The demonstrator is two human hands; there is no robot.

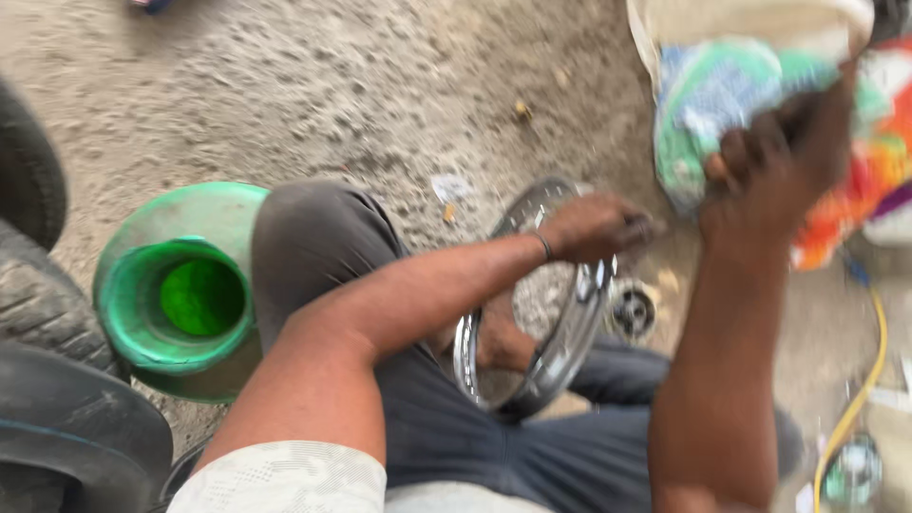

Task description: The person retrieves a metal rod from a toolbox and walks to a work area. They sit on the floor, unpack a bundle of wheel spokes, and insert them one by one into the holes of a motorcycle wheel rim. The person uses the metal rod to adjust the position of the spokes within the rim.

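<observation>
Rim: a shiny chrome wheel rim, round and thin-walled, stands tilted on edge between the person's knees over dark grey trousers; a foot shows through its opening.
Hub: a small round metal hub lies on the ground just beside the rim's right edge.
Cloth bundle: a crumpled, soft bundle in green, white and blue, blurred, sits at upper right against a bright orange-and-red fabric.
Left hand: the left hand reaches across the body with the forearm level and rests on the rim's top edge — fingers curled together over it; a dark band circles the wrist.
Right hand: the right hand is raised on an upright forearm, fingers bunched and gripping the cloth bundle.
Bucket: a green plastic bucket, smooth and round, stands beside the left knee.
Tyres: black, treaded rubber tyres lie at the left edge.
Hose: a yellow hose curves along the right.
Ground: rough, gritty, sandy ground — outdoors, in daylight.
</observation>
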